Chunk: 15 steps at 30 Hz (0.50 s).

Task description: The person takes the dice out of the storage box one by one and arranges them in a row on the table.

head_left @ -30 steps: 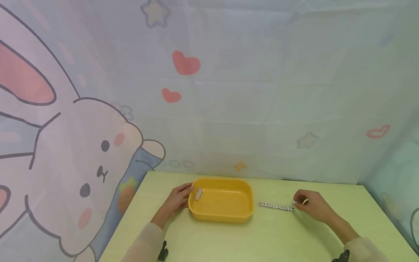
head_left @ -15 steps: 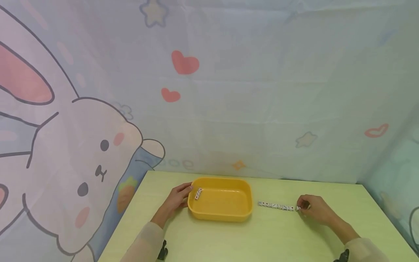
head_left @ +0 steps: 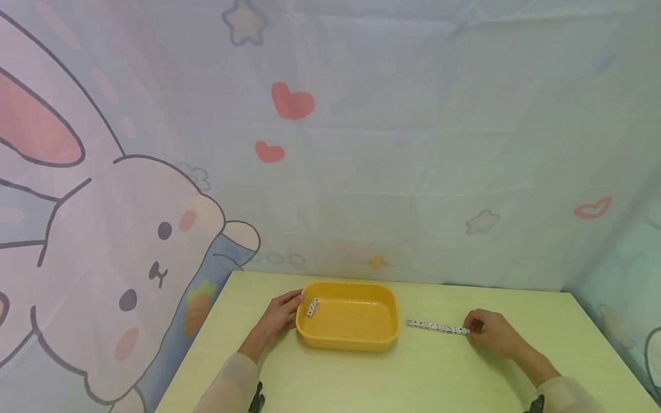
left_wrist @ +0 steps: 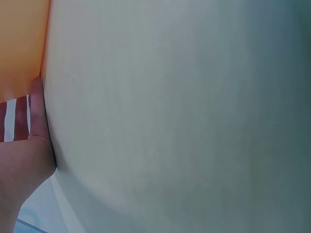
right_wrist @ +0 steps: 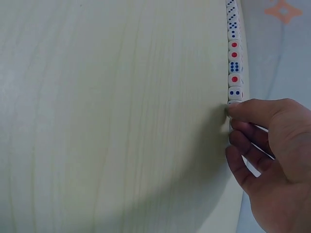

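A row of white dice [head_left: 434, 327] with red and blue pips lies on the table, right of the yellow tray [head_left: 351, 344]. At the row's right end my right hand [head_left: 493, 334] pinches a die [right_wrist: 233, 102] between thumb and fingertips, against the last die of the row. That die is mostly hidden by the thumb in the right wrist view. Inside the tray, by its left wall, several more dice [head_left: 312, 307] lie in a short line. My left hand [head_left: 277, 316] rests along the tray's left side, fingers fairly straight, touching the outer wall and rim.
The pale yellow-green table [head_left: 330, 381] carries the tray and dice. Behind it hangs a printed cloth backdrop [head_left: 392, 189] with a rabbit and hearts. A dark cable [head_left: 649, 355] hangs at the far right.
My right hand has lowered the pinched die to the table and slid it left against the row's end, making the row longer. The left hand and tray stay put.
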Available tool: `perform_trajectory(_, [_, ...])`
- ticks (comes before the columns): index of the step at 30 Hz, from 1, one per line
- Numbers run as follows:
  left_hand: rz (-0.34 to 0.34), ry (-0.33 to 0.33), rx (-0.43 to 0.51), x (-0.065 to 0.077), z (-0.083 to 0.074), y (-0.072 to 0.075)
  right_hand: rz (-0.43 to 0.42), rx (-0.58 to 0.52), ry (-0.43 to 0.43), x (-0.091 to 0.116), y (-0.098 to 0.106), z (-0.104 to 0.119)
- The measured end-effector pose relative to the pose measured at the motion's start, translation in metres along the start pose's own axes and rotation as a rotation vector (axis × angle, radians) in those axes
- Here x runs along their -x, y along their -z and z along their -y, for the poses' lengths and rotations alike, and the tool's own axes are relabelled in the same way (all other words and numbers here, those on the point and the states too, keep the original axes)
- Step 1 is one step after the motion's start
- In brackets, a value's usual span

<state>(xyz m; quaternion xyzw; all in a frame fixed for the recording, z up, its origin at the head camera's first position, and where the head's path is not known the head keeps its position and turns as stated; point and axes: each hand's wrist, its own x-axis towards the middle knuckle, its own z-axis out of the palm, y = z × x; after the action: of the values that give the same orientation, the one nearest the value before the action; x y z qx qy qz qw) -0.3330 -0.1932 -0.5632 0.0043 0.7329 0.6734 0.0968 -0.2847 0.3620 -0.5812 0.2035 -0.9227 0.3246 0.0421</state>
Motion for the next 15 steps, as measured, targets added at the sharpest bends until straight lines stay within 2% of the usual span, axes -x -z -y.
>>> perform_trajectory(9, [-0.004, -0.012, 0.008, -0.003, -0.001, -0.003, -0.007, -0.005, -0.035, -0.009, 0.007, 0.007])
perform_trajectory(15, [-0.028, -0.006, 0.013, -0.006, -0.001, -0.005, -0.070, -0.137, -0.043, -0.029, 0.004, 0.031])
